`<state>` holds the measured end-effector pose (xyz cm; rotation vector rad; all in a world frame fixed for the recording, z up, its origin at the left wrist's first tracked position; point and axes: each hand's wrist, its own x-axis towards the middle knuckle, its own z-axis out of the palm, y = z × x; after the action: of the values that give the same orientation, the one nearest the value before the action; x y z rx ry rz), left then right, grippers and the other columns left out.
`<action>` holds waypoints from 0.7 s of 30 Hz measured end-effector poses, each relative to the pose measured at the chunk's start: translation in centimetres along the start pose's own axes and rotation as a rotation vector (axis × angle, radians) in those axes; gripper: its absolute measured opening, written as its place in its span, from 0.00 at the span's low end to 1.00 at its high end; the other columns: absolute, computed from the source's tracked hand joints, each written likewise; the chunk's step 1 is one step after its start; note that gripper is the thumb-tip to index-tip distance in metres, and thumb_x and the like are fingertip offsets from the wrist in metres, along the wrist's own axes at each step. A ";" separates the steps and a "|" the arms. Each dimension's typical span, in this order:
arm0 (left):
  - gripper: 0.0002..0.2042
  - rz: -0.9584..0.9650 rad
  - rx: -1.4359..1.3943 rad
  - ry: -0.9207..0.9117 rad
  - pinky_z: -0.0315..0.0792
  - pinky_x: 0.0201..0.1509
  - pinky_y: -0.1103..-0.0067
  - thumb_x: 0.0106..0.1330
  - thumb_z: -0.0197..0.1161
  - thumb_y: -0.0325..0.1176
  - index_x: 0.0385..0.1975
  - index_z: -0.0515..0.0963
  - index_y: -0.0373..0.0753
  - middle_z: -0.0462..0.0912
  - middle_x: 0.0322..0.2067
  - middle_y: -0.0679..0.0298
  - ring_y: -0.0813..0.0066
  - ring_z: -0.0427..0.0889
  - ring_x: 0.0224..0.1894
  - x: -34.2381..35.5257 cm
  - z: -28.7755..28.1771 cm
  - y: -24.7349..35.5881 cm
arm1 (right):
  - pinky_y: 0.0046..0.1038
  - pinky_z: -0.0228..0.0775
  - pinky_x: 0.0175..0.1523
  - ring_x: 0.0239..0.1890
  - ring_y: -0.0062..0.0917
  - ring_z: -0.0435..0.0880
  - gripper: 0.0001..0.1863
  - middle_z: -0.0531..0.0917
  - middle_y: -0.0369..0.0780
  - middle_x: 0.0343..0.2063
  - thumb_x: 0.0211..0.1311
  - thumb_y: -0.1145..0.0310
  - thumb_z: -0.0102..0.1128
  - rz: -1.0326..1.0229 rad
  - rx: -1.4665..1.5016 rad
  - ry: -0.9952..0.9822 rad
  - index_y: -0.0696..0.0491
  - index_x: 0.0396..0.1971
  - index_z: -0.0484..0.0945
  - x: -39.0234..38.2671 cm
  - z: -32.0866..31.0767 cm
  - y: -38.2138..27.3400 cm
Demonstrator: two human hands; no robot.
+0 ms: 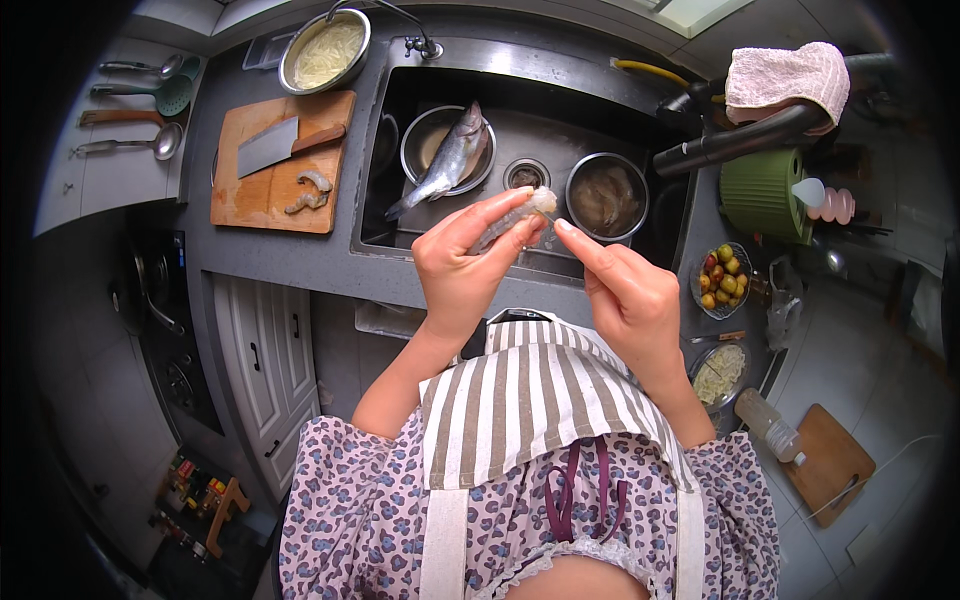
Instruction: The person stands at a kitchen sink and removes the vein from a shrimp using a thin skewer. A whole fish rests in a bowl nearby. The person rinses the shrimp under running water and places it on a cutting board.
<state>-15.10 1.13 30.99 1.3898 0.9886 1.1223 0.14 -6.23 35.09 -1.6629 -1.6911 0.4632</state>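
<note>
A pale, translucent shrimp [543, 201] is pinched between the thumb and fingers of my left hand [465, 255], held up over the sink's front edge. Close to its right side is my right hand [635, 300], index finger pointing at the shrimp and the other fingers curled in. Anything in that hand is hidden or too small to name. Behind my hands, a whole fish [447, 160] lies across a metal bowl [408, 150] in the sink [540, 115]. Another metal bowl [640, 215] to the right holds several shrimp in liquid [605, 198].
On the left, a wooden cutting board [240, 205] carries a cleaver [268, 148] and shrimp pieces [312, 190]. A bowl of pale shreds [328, 52] stands behind it. A black pipe with a pink towel [785, 85] juts in at right, near a fruit bowl [722, 280].
</note>
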 end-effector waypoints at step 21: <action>0.13 -0.083 -0.025 -0.057 0.81 0.43 0.79 0.59 0.64 0.17 0.44 0.79 0.27 0.84 0.38 0.54 0.68 0.86 0.37 -0.6 0.1 0.1 | 0.27 0.69 0.23 0.17 0.26 0.75 0.31 0.74 0.38 0.17 0.43 0.84 0.61 -0.036 0.097 0.021 0.46 0.51 0.81 -0.2 0.7 -0.9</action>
<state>-15.12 0.46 31.04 1.3416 0.9791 1.0247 -0.99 -6.37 35.19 -1.5606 -1.6542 0.5007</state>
